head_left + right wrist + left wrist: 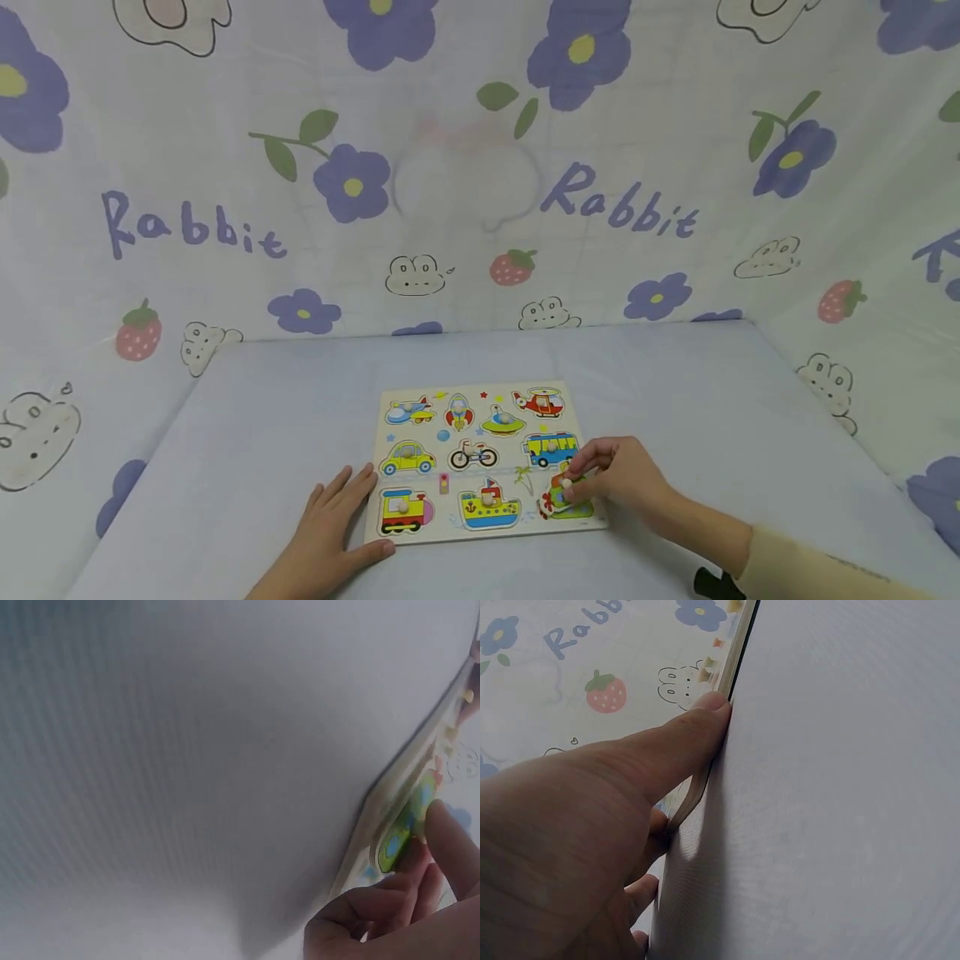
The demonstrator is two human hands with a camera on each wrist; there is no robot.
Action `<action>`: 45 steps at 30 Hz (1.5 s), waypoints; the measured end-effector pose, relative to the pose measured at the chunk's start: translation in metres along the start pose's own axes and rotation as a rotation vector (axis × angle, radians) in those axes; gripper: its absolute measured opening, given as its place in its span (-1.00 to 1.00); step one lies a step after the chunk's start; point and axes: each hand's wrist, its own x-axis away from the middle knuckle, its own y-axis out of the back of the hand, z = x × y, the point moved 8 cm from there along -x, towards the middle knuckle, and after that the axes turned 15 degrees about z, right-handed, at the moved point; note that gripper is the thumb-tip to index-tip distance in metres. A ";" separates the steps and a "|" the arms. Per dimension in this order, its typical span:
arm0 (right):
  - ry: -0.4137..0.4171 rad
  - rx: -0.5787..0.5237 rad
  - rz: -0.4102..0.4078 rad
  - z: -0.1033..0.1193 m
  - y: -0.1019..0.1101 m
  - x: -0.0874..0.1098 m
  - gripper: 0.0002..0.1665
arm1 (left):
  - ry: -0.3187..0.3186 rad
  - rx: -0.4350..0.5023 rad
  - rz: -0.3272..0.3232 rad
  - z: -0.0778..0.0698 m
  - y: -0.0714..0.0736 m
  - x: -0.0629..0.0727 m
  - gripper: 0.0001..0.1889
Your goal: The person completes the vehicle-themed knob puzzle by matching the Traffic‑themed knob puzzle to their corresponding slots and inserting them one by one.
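Note:
A wooden peg puzzle board [442,527] with colourful vehicle pieces lies flat on the table. At its front right corner my right hand [628,482] pinches the small knob of a green plane-like piece [577,507] with a red propeller. In the right wrist view that green piece [395,844] sits slightly above the board's face, thumb and fingers close on it. My left hand [321,523] rests at the front left corner, its fingers along the left edge and its thumb [705,712] against the front edge. The boat piece [489,508] and bus piece [551,450] sit nearest the green one.
More knobbed pieces sit in the board, among them a train [402,510], a car [407,458], a bicycle [472,455] and a helicopter [542,403]. White cloth covers the table [285,417]. A printed curtain [465,217] stands behind. A black object [717,583] shows by the right wrist.

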 end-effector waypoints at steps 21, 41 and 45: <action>-0.018 0.055 -0.003 -0.003 -0.010 0.004 -0.66 | 0.004 -0.003 -0.007 0.002 0.000 -0.005 0.05; -0.049 0.045 -0.035 -0.003 -0.013 -0.001 -0.66 | 0.019 0.017 -0.004 0.008 0.000 -0.003 0.06; -0.067 0.033 -0.037 -0.005 -0.013 0.001 -0.66 | 0.037 0.023 0.009 0.008 -0.003 -0.004 0.08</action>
